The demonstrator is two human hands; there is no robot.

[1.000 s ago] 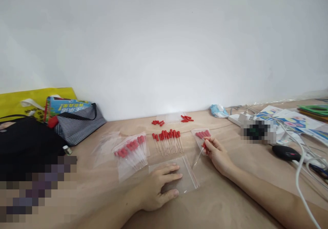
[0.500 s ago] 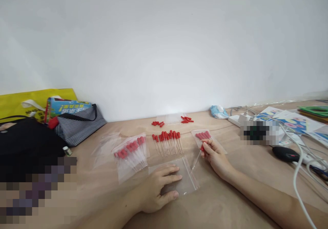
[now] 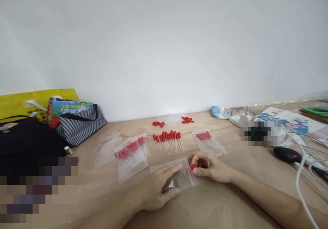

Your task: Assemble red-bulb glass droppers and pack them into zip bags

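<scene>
My left hand (image 3: 160,186) lies over a clear zip bag (image 3: 188,181), fingers stretched and thumb apart. At the bag's mouth, my right hand (image 3: 211,167) pinches the red bulb of a dropper (image 3: 193,167). The dropper's tube points left into the bag; most of it is hidden by plastic and my left fingers. Just beyond the hands lies a row of loose red-bulbed droppers (image 3: 170,137). Filled bags of droppers (image 3: 132,148) overlap on the left. Another bag with several droppers (image 3: 210,142) lies flat behind my right hand.
Empty clear bags (image 3: 105,148) lie at left. Loose red bulbs (image 3: 188,119) and clear tubes (image 3: 173,120) sit near the wall. A striped bag (image 3: 78,125) and small vial (image 3: 68,150) stand left. Right are a blue packet (image 3: 219,112), black mouse (image 3: 286,154), white cables (image 3: 298,174) and papers.
My right hand has moved left and nearer, bringing the dropper from beside the bag to its mouth with the tube inside. My left hand stays on the bag.
</scene>
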